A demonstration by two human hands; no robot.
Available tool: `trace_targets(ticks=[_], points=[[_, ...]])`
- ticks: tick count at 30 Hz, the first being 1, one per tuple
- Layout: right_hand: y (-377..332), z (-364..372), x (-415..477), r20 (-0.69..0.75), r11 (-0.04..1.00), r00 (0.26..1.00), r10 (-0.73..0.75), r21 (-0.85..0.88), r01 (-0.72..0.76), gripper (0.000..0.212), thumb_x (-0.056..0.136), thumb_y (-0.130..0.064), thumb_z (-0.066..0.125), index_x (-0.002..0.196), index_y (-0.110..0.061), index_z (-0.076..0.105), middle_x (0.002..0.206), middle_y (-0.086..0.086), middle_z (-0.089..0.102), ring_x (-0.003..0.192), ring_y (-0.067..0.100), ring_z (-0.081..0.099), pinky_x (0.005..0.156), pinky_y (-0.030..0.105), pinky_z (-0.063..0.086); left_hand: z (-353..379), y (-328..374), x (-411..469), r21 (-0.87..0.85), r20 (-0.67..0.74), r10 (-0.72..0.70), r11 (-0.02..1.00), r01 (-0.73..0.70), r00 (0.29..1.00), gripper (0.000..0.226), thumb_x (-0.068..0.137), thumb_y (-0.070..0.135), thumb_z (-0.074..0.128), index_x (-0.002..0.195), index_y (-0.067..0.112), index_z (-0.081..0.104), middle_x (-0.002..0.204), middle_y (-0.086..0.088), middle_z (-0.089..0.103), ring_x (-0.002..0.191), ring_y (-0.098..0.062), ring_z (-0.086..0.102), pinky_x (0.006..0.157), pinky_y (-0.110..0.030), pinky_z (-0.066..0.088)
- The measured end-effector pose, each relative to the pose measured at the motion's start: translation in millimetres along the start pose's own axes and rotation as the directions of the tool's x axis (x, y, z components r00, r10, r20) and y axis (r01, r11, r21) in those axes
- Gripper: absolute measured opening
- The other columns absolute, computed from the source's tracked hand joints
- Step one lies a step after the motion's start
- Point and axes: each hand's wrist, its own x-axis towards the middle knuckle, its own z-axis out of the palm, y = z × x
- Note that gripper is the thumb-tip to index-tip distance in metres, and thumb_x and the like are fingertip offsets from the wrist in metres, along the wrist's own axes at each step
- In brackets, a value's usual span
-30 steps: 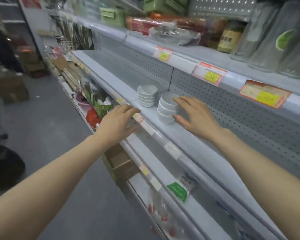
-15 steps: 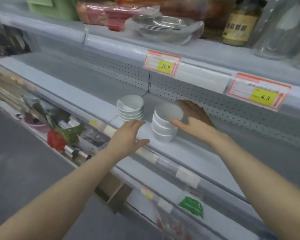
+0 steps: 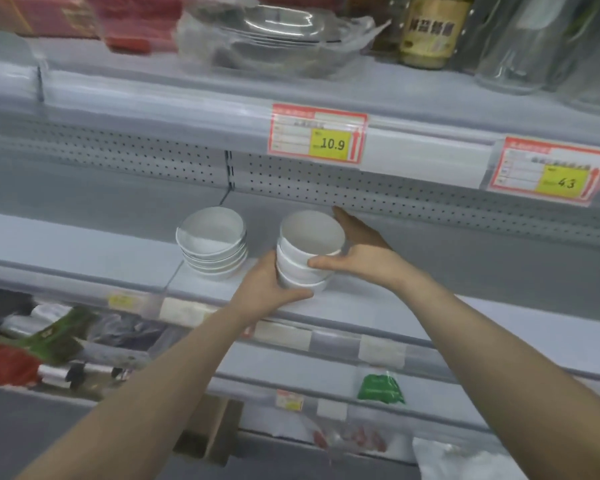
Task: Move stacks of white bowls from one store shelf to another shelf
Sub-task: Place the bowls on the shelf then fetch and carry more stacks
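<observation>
1. The middle shelf [image 3: 84, 251] is a long grey board that carries both bowl stacks near its centre. By my reading no stack has reached another shelf yet.
2. The right hand [image 3: 361, 258] wraps the upper part of the deep bowl stack [image 3: 309, 251], with its thumb on the near side and its fingers curled round the far side.
3. The left hand [image 3: 264, 289] cups that stack's near-left base, with fingers curled along the bottom bowl.
4. The deep bowl stack is 3 white bowls and stands on the right of the pair, leaning slightly. I cannot tell whether it is clear of the shelf. The lift looks to be just starting.
5. The shallow bowl stack [image 3: 212, 244] sits just to the left, with no hand on it. It is left to move afterwards.
6. The frame does not show which shelf is the destination.
</observation>
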Motion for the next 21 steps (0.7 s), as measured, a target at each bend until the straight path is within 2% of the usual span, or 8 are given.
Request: trace_targets(ticks=[2, 4, 6, 11, 18, 21], points=[[3, 1, 2, 0.013, 0.996, 1.000, 0.024, 0.089, -0.025, 0.105, 0.063, -0.062, 0.082, 0.149, -0.033, 0.029, 0.150, -0.014, 0.039, 0.138, 0.009, 0.038, 0.109, 0.025, 0.032, 5, 0, 10, -0.048, 0.022, 0.019, 0.999, -0.018, 1.000, 0.090, 0.056, 0.041, 0.094, 0.130, 0.034, 0.045, 0.122, 0.018, 0.059, 0.107, 0.011, 0.056, 0.086, -0.010, 0.043], [8, 3, 5, -0.011, 0.981, 1.000, 0.022, 0.192, -0.020, 0.084, 0.059, -0.060, 0.085, 0.131, -0.038, 0.046, 0.129, -0.022, 0.057, 0.121, 0.004, 0.054, 0.105, 0.032, 0.043, 10, -2, 18, -0.083, 0.027, 0.016, 0.996, -0.014, 1.000, 0.099, 0.052, 0.042, 0.096, 0.135, 0.029, 0.043, 0.125, 0.015, 0.058, 0.112, 0.000, 0.056, 0.090, -0.018, 0.044], [14, 6, 6, -0.055, 0.966, 0.998, 0.023, 0.257, -0.008, 0.080, 0.056, -0.060, 0.086, 0.124, -0.040, 0.051, 0.118, -0.024, 0.062, 0.111, -0.001, 0.059, 0.100, 0.035, 0.049, 13, -4, 24, -0.092, 0.020, 0.035, 0.995, -0.033, 0.999, 0.099, 0.050, 0.045, 0.095, 0.134, 0.029, 0.045, 0.125, 0.015, 0.059, 0.114, -0.004, 0.058, 0.092, -0.024, 0.048], [12, 10, 3, -0.114, 0.957, 0.994, 0.002, 0.290, 0.032, 0.071, 0.060, -0.048, 0.089, 0.122, -0.040, 0.055, 0.114, -0.027, 0.064, 0.105, -0.008, 0.060, 0.091, 0.023, 0.049, 12, -8, 30, -0.077, 0.011, 0.070, 0.995, -0.069, 0.998, 0.095, 0.046, 0.051, 0.091, 0.130, 0.032, 0.051, 0.122, 0.016, 0.064, 0.110, -0.003, 0.062, 0.094, -0.031, 0.053], [4, 15, -10, -0.195, 0.962, 0.981, 0.011, 0.269, 0.043, 0.073, 0.063, -0.045, 0.089, 0.127, -0.036, 0.054, 0.119, -0.023, 0.063, 0.110, -0.003, 0.059, 0.097, 0.027, 0.049, 11, -3, 34, -0.118, 0.049, 0.096, 0.989, -0.090, 0.994, 0.103, 0.038, 0.053, 0.092, 0.130, 0.030, 0.051, 0.119, 0.015, 0.067, 0.107, -0.003, 0.064, 0.092, -0.036, 0.055], [-3, 11, -24, -0.232, 0.963, 0.972, 0.035, 0.267, 0.029, 0.071, 0.063, -0.049, 0.088, 0.125, -0.038, 0.054, 0.117, -0.022, 0.064, 0.110, -0.002, 0.060, 0.096, 0.030, 0.050, 7, 8, 29, -0.136, 0.071, 0.146, 0.981, -0.135, 0.987, 0.097, 0.041, 0.050, 0.092, 0.128, 0.032, 0.052, 0.117, 0.016, 0.067, 0.105, -0.002, 0.064, 0.090, -0.031, 0.055]])
